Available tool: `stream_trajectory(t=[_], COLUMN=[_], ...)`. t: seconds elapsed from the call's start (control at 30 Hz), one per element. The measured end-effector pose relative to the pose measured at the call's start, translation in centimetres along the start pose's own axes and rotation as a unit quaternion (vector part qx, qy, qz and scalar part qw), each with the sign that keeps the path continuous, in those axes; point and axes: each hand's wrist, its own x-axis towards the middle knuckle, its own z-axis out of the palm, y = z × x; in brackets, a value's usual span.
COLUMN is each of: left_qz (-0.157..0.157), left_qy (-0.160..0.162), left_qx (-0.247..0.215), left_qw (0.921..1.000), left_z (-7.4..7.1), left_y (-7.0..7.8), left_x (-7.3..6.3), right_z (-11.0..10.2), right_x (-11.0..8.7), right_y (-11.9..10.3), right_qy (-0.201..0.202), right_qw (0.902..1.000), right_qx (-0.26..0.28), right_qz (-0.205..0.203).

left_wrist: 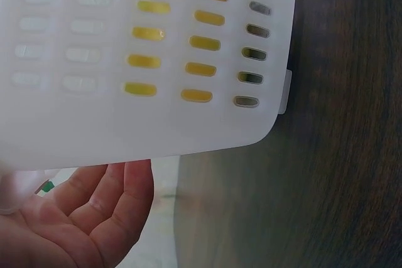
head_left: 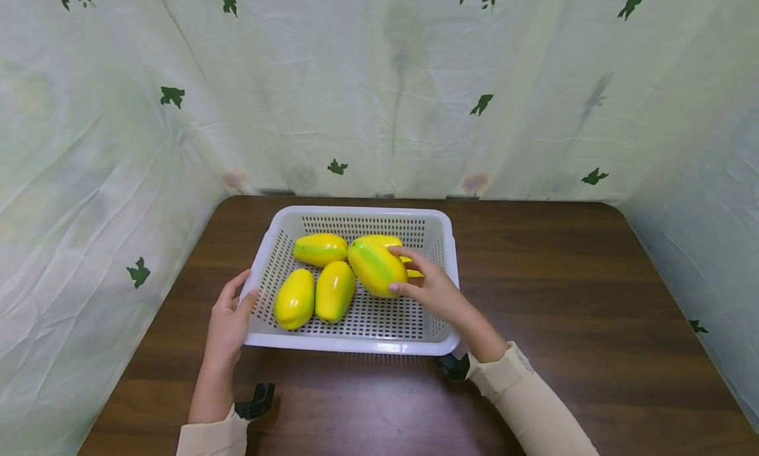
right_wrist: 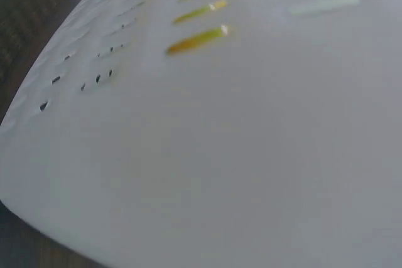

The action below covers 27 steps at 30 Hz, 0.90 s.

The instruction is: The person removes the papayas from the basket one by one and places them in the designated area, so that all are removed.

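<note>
A white perforated plastic basket [head_left: 356,345] holds several glossy yellow-green papayas. My right hand [head_left: 439,291] reaches over its right side and grips a large papaya [head_left: 376,266] with a green stripe, thumb below and fingers on its right end. This fruit overlaps another papaya [head_left: 388,240] behind it. To the left lie one papaya [head_left: 320,249] on its side and two in front, a papaya [head_left: 294,299] and a papaya [head_left: 335,291]. My left hand [head_left: 228,321] holds the basket's left rim; in the left wrist view its fingers [left_wrist: 129,208] bend up against the rim. The basket wall fills the right wrist view, hiding the right hand.
The basket stands on a dark brown wooden table [head_left: 563,311], toward its back edge. A pale curtain [head_left: 367,80] with green leaf and bird shapes surrounds the table at the back and sides. Black devices [head_left: 256,402] are worn at both wrists, beside cream sleeves.
</note>
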Motion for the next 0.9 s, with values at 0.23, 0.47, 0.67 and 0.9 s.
stream_trajectory(t=[0.23, 0.47, 0.67, 0.9], left_qz=[0.004, 0.009, 0.011, 0.009], left_qy=[0.001, 0.007, 0.006, 0.006], left_qx=[-0.003, -0.006, -0.005, -0.001], left_qw=[1.0000, 0.9999, 0.9999, 0.9999], left_z=[0.0, 0.1, 0.1, 0.1], left_y=[0.0, 0.1, 0.0, 0.0], left_x=[-0.1, -0.1, -0.1, -0.1], right_z=[-1.3, -3.1, -4.4, -5.8], right_x=[-0.9, -1.9, -2.7, -3.7], right_y=[-1.8, -1.1, 0.1, 1.3], right_qy=[0.073, 0.156, 0.219, 0.263], right_qw=[0.9966, 0.9869, 0.9751, 0.9646], right_qx=[0.036, 0.016, -0.002, 0.018], right_qz=[-0.017, -0.038, -0.035, -0.013])
